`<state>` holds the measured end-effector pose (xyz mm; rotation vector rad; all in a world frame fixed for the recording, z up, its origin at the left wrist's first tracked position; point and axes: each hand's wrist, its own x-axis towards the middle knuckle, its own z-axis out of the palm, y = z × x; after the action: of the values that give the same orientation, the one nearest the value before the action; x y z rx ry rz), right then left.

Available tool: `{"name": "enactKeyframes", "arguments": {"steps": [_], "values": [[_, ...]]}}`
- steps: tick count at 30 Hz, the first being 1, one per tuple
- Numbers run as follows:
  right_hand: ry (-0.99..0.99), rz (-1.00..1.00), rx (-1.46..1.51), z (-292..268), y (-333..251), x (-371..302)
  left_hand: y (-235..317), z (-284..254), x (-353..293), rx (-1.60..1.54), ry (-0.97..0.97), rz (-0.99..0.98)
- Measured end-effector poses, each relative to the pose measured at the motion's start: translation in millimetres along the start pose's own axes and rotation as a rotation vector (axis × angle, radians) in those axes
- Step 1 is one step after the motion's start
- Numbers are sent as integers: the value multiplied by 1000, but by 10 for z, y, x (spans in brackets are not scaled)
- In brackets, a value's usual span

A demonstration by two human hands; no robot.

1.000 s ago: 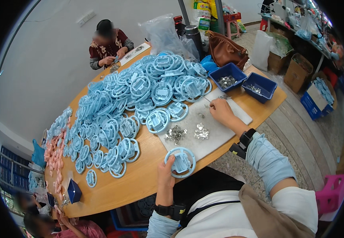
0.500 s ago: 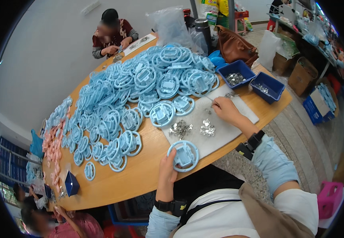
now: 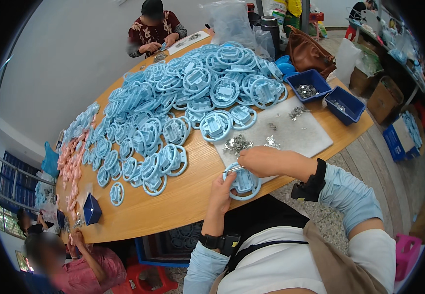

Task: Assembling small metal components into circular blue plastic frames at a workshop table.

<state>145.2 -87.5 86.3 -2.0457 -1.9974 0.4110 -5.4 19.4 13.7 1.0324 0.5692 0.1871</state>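
Observation:
My left hand (image 3: 220, 192) grips a round light-blue plastic part (image 3: 242, 182) at the near edge of the wooden table (image 3: 183, 201). My right hand (image 3: 260, 160) rests over the top of the same part, pinching a small metal piece against it. Two little heaps of metal pieces (image 3: 237, 144) lie on a white mat (image 3: 295, 132) just beyond my hands. A large pile of the same blue plastic parts (image 3: 188, 98) covers most of the table.
Two blue bins (image 3: 310, 84) with metal pieces stand at the table's right end, beside a brown bag (image 3: 310, 53). A person (image 3: 153, 27) works at the far end, another person (image 3: 82, 264) at the near left. Pink parts (image 3: 70, 166) line the left edge.
My right hand came back from the white mat to the blue part that my left hand holds. The view moved closer to the table.

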Motion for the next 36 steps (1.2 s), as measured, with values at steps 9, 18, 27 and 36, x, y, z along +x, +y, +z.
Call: {"name": "enactKeyframes", "arguments": {"steps": [9, 18, 27, 36], "values": [[-31, -116, -232, 13, -265, 132, 44, 2, -28, -2, -20, 7], [468, 140, 183, 315, -67, -105, 21, 11, 11, -115, -5, -19], [623, 288, 215, 520, -255, -150, -2, 10, -4, -106, -13, 26], [538, 451, 728, 420, -265, -102, 26, 52, -220, -61, 79, 65]]}}
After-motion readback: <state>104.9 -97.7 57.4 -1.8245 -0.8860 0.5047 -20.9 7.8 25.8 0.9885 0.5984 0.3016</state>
